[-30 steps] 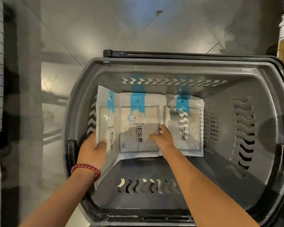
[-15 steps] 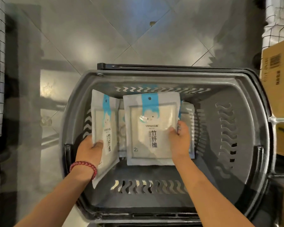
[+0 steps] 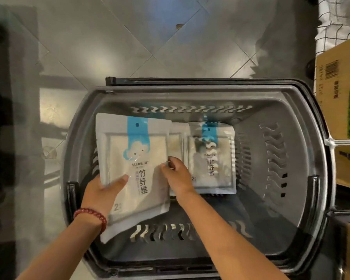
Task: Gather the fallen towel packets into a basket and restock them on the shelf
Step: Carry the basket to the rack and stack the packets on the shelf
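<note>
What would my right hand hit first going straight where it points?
Likely the towel packet in the left hand; fingers of the right hand sit at its right edge. Beyond is the far wall of the basket, depth unclear.

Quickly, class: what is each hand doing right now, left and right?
Left hand: holds the front towel packet, thumb on its face.
Right hand: fingers curled at that packet's right edge; whether it grips cannot be told.
</note>
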Motion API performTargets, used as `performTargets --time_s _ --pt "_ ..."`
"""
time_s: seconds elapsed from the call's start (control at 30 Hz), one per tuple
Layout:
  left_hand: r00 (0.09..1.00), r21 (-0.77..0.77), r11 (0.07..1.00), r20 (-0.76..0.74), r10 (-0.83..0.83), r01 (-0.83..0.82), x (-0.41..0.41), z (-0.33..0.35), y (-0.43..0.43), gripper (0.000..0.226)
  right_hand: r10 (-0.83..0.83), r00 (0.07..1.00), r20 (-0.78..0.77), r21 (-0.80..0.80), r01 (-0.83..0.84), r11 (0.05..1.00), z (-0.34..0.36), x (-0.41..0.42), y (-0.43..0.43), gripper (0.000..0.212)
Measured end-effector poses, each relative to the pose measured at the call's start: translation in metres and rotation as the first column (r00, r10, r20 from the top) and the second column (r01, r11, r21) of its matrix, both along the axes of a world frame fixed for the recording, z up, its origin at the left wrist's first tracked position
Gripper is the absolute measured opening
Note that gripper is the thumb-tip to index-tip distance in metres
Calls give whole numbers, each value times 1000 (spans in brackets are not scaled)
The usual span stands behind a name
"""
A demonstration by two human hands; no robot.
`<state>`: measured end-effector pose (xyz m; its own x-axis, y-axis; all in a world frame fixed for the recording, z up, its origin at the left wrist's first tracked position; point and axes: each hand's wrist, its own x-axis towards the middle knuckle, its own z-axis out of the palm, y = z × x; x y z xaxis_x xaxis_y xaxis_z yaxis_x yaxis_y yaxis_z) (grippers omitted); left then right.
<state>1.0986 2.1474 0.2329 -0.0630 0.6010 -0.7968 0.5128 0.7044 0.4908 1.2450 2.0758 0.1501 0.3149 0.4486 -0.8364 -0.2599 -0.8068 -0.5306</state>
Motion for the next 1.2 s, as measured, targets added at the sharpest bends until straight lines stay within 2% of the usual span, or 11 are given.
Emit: performTargets --time_s 0.13,0.23,0.33,0.37,0.47,0.6,0.77,0.87,0.93,1.07,1.2 --pt "996 68 996 -76 -45 51 -4 -13 -6 25 7 999 35 -123 -3 992 -26 15 -1 48" --pt "996 62 998 -88 31 -25 -9 -26 -8 26 86 996 -8 -174 -86 981 -42 23 -2 42" --pt "996 50 998 -75 47 -43 -9 -33 -7 25 211 937 278 -211 -154 965 -54 29 -4 13" --pt "997 51 998 -66 32 -29 -9 -33 -7 25 199 900 388 -240 -110 965 -57 32 -8 17" --pt "1000 48 999 -21 7 -6 -7 -34 -6 22 203 800 565 -395 47 917 -66 56 -24 62" --pt "1000 12 1000 16 -11 10 0 -38 -4 19 353 868 350 -654 -44 755 -80 96 -48 108" --pt "997 26 997 23 -69 68 4 -46 0 22 328 915 236 -701 -74 709 -92 108 -60 130" --pt "996 21 996 7 -84 84 5 -49 2 29 353 881 315 -702 -34 711 -94 101 -60 121" --pt "997 20 997 1 -80 80 4 -50 2 30 329 814 478 -648 74 758 -94 96 -63 96" --pt "997 22 998 -43 -64 65 3 -46 1 31 4 801 598 -422 311 852 -83 86 -73 37" --pt "997 25 998 -64 -52 53 4 -37 2 33 -105 783 613 -189 275 943 -54 80 -81 18"
